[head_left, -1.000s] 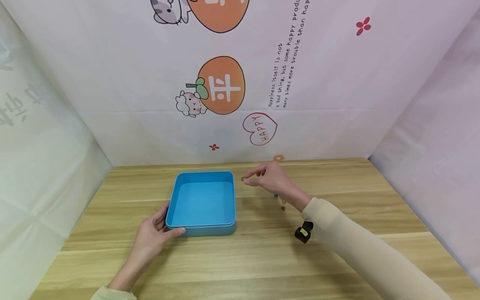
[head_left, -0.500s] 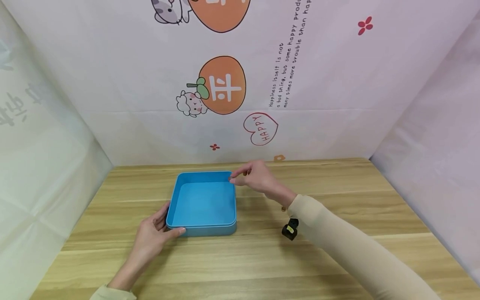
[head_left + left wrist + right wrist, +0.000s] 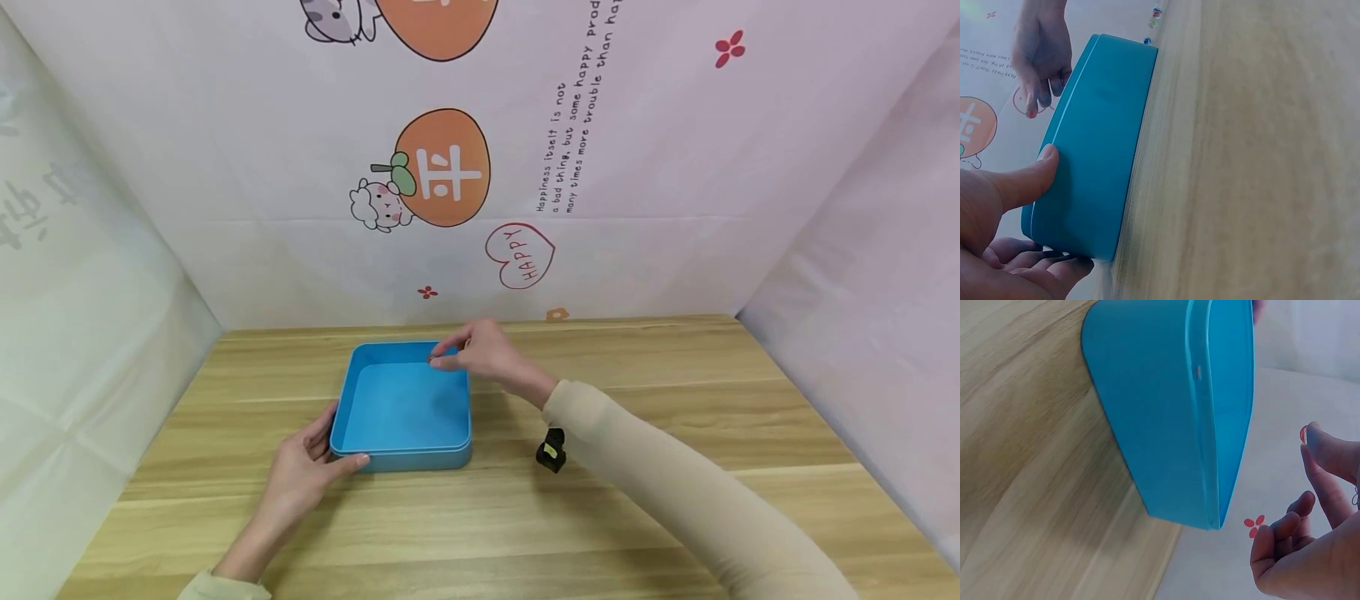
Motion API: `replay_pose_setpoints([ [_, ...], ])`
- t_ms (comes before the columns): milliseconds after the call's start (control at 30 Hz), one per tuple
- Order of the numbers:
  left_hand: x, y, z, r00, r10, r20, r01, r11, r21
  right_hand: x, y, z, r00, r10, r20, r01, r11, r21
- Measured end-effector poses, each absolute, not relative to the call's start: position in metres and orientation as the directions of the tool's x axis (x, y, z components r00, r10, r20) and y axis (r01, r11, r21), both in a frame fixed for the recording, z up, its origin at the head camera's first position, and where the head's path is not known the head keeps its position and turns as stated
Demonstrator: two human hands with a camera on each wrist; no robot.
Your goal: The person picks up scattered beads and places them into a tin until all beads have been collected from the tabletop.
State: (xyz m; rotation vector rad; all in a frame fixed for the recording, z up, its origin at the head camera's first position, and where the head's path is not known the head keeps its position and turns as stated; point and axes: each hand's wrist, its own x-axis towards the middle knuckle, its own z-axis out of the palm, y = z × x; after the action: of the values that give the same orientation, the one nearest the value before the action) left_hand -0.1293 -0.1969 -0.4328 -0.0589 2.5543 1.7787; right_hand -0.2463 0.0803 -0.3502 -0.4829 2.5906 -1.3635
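A square blue open-topped box stands on the wooden table. My left hand grips its front left corner, thumb on the front wall and fingers along the left side. Over the box's back right part, my right hand pinches a small clear marble with red in it between thumb and index finger. The other right fingers are curled in loosely. No marble shows on the part of the box floor visible in the head view.
Several small glass marbles lie on the table beyond the box in the left wrist view; the right forearm hides them in the head view. A black wrist camera hangs under the right sleeve. White printed cloth walls the table's back and sides.
My right hand has moved left with the marble, from the table right of the box to above the box's inside. My left hand keeps its grip, and the box stays in place.
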Motion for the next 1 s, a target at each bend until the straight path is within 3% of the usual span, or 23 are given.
replay_pose_setpoints([
  [1000, -0.13, -0.198, -0.434, -0.998, -0.011, -0.063, -0.063, 0.364, 0.929, -0.247, 0.032, -0.368, -0.919, -0.393, -0.032, -0.215, 0.567, -0.795],
])
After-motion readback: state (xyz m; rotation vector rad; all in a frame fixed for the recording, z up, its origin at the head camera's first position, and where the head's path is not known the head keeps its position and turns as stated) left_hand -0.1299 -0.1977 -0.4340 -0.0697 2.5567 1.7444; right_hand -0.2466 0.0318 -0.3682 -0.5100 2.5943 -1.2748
